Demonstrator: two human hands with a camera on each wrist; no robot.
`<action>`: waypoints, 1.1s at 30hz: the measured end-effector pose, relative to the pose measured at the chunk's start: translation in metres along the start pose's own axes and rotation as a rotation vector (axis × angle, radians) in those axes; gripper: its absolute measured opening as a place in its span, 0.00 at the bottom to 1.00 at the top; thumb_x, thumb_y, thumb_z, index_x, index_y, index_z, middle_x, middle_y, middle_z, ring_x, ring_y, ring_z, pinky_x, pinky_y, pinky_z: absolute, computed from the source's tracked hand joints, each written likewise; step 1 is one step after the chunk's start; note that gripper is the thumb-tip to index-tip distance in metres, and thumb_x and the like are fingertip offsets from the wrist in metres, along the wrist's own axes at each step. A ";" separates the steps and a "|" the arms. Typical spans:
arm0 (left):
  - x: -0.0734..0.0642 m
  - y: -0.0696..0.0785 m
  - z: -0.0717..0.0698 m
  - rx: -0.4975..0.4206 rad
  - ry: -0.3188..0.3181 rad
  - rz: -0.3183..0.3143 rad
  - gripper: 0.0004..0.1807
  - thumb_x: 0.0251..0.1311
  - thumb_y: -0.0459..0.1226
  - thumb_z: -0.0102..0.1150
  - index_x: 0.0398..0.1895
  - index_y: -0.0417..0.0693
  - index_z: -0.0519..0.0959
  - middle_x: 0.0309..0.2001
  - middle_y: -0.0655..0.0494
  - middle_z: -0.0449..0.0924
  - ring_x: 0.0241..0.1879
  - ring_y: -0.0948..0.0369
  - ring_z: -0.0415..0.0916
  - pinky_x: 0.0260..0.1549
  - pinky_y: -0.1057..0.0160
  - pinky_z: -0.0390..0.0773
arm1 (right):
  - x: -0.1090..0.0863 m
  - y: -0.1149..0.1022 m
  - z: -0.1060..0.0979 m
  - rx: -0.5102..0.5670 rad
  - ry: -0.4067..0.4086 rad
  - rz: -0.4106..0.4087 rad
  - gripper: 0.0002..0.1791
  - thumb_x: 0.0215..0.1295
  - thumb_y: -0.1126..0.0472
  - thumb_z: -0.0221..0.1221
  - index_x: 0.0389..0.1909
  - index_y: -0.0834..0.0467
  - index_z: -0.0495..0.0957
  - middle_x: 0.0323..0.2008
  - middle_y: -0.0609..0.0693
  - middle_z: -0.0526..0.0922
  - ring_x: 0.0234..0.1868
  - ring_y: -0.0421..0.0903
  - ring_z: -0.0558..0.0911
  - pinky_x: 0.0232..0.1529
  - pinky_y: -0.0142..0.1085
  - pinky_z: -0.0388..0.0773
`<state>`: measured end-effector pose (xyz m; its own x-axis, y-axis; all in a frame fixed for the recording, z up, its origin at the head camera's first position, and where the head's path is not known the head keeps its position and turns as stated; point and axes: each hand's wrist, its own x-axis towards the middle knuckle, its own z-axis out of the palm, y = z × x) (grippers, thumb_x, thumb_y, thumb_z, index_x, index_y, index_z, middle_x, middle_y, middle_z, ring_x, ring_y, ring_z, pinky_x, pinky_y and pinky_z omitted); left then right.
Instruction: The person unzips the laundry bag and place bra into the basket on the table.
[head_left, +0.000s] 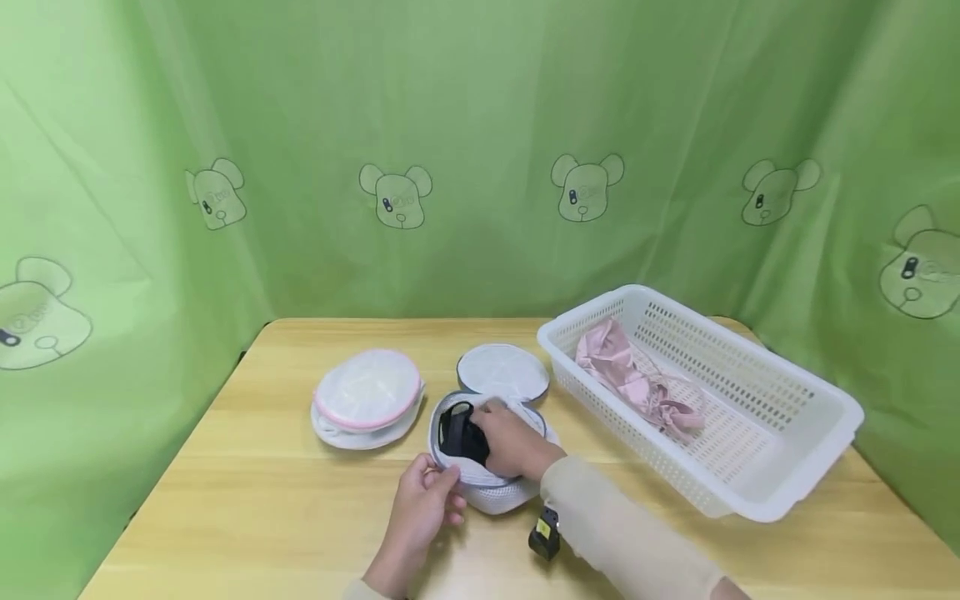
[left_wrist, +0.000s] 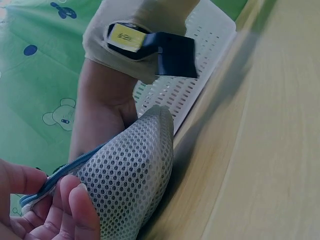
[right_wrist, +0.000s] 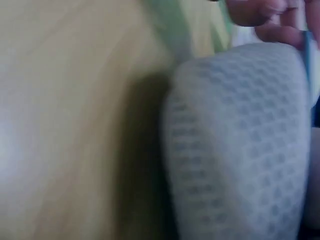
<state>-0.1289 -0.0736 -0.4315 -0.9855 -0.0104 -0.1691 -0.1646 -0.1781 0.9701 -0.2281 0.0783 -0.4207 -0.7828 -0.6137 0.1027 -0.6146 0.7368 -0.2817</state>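
Note:
A white mesh laundry bag [head_left: 498, 497] with a grey-blue zip edge stands unzipped on the table, its round lid [head_left: 504, 372] folded back. Inside it lies a black garment [head_left: 463, 437] with straps, its kind unclear. My left hand [head_left: 424, 500] pinches the near-left rim between thumb and fingers; in the left wrist view, the same fingers [left_wrist: 80, 206] hold the blue-edged rim. My right hand [head_left: 512, 439] reaches down into the bag against the black garment, its fingertips hidden. The right wrist view shows mostly the blurred mesh side [right_wrist: 240, 135].
On the left lies another round mesh bag [head_left: 369, 389] with a pink edge, on top of something white. To the right, a white perforated basket [head_left: 780, 492] holds a pink satiny garment [head_left: 618, 367]. Green curtains [head_left: 480, 250] surround the wooden table [head_left: 247, 500].

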 end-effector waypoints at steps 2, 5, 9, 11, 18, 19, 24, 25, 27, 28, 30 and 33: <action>0.003 0.001 0.001 0.000 -0.003 -0.001 0.07 0.67 0.33 0.54 0.40 0.38 0.69 0.28 0.54 0.78 0.22 0.63 0.75 0.18 0.68 0.78 | 0.002 0.004 0.000 -0.027 0.015 -0.031 0.25 0.35 0.72 0.68 0.43 0.66 0.80 0.42 0.57 0.77 0.44 0.51 0.76 0.51 0.43 0.78; 0.003 0.000 0.001 0.001 -0.006 -0.011 0.06 0.67 0.32 0.54 0.41 0.38 0.69 0.29 0.54 0.78 0.22 0.63 0.74 0.18 0.67 0.78 | 0.002 0.006 -0.001 -0.006 -0.019 -0.052 0.26 0.37 0.69 0.67 0.45 0.67 0.80 0.44 0.57 0.76 0.45 0.51 0.76 0.52 0.43 0.77; 0.003 0.001 0.001 0.000 -0.012 0.000 0.07 0.67 0.33 0.54 0.42 0.37 0.69 0.28 0.54 0.78 0.22 0.63 0.74 0.18 0.67 0.79 | 0.001 0.008 -0.006 0.072 -0.077 -0.069 0.34 0.42 0.61 0.69 0.54 0.68 0.72 0.49 0.59 0.74 0.50 0.52 0.75 0.55 0.45 0.75; 0.002 0.001 0.001 0.000 -0.018 0.001 0.07 0.67 0.32 0.53 0.43 0.37 0.70 0.28 0.54 0.78 0.22 0.63 0.74 0.18 0.67 0.78 | 0.001 0.009 -0.009 0.104 -0.109 -0.097 0.34 0.42 0.60 0.70 0.53 0.65 0.70 0.47 0.57 0.75 0.49 0.51 0.74 0.54 0.44 0.75; 0.000 0.002 0.003 0.012 -0.021 -0.005 0.08 0.67 0.32 0.52 0.43 0.36 0.69 0.26 0.55 0.77 0.23 0.64 0.74 0.18 0.68 0.78 | 0.001 0.009 -0.014 0.118 -0.207 -0.122 0.38 0.36 0.70 0.69 0.56 0.59 0.72 0.52 0.59 0.72 0.49 0.51 0.73 0.53 0.43 0.75; 0.000 0.002 0.003 0.013 -0.021 -0.005 0.08 0.67 0.32 0.52 0.43 0.35 0.69 0.27 0.54 0.77 0.23 0.64 0.74 0.18 0.68 0.78 | 0.001 0.009 -0.014 0.118 -0.216 -0.112 0.39 0.36 0.71 0.69 0.57 0.59 0.73 0.53 0.60 0.71 0.49 0.51 0.73 0.53 0.43 0.75; 0.002 0.003 0.004 0.017 -0.019 0.000 0.08 0.67 0.33 0.53 0.44 0.36 0.70 0.28 0.53 0.78 0.23 0.63 0.75 0.19 0.67 0.79 | 0.001 0.008 -0.015 0.101 -0.222 -0.060 0.38 0.37 0.71 0.70 0.58 0.59 0.74 0.55 0.62 0.67 0.47 0.51 0.75 0.52 0.41 0.75; 0.002 0.003 0.004 0.017 -0.018 -0.001 0.08 0.67 0.33 0.53 0.44 0.36 0.70 0.28 0.53 0.78 0.23 0.63 0.75 0.19 0.67 0.79 | 0.001 0.007 -0.015 0.096 -0.215 -0.058 0.38 0.37 0.71 0.70 0.57 0.60 0.75 0.54 0.62 0.68 0.47 0.51 0.75 0.52 0.41 0.75; 0.002 0.003 0.003 0.020 -0.016 -0.009 0.08 0.67 0.33 0.53 0.44 0.36 0.70 0.28 0.53 0.78 0.24 0.63 0.75 0.19 0.67 0.79 | 0.002 0.006 -0.014 0.086 -0.206 -0.065 0.38 0.37 0.71 0.70 0.57 0.62 0.75 0.52 0.61 0.69 0.46 0.51 0.74 0.53 0.41 0.75; 0.002 0.002 0.003 0.020 -0.015 -0.015 0.08 0.67 0.33 0.53 0.43 0.37 0.70 0.28 0.53 0.79 0.24 0.63 0.75 0.20 0.67 0.79 | 0.001 0.005 -0.014 0.086 -0.201 -0.067 0.38 0.37 0.72 0.69 0.57 0.63 0.74 0.52 0.61 0.70 0.46 0.51 0.74 0.53 0.42 0.75; 0.002 0.001 0.002 0.024 -0.012 -0.023 0.08 0.67 0.34 0.53 0.43 0.37 0.70 0.28 0.53 0.79 0.24 0.63 0.75 0.20 0.66 0.79 | 0.000 0.004 -0.012 0.080 -0.185 -0.074 0.38 0.37 0.72 0.69 0.58 0.65 0.73 0.52 0.61 0.71 0.48 0.52 0.75 0.55 0.43 0.74; 0.002 -0.001 0.001 0.023 -0.006 -0.026 0.08 0.68 0.34 0.53 0.43 0.37 0.70 0.28 0.54 0.79 0.23 0.63 0.75 0.19 0.66 0.79 | -0.001 0.004 -0.007 0.064 -0.131 -0.084 0.37 0.37 0.72 0.69 0.56 0.67 0.73 0.51 0.60 0.75 0.50 0.52 0.75 0.57 0.44 0.74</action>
<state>-0.1304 -0.0726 -0.4324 -0.9811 0.0001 -0.1935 -0.1912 -0.1553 0.9692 -0.2305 0.0843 -0.4154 -0.7073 -0.7069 0.0045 -0.6663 0.6645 -0.3383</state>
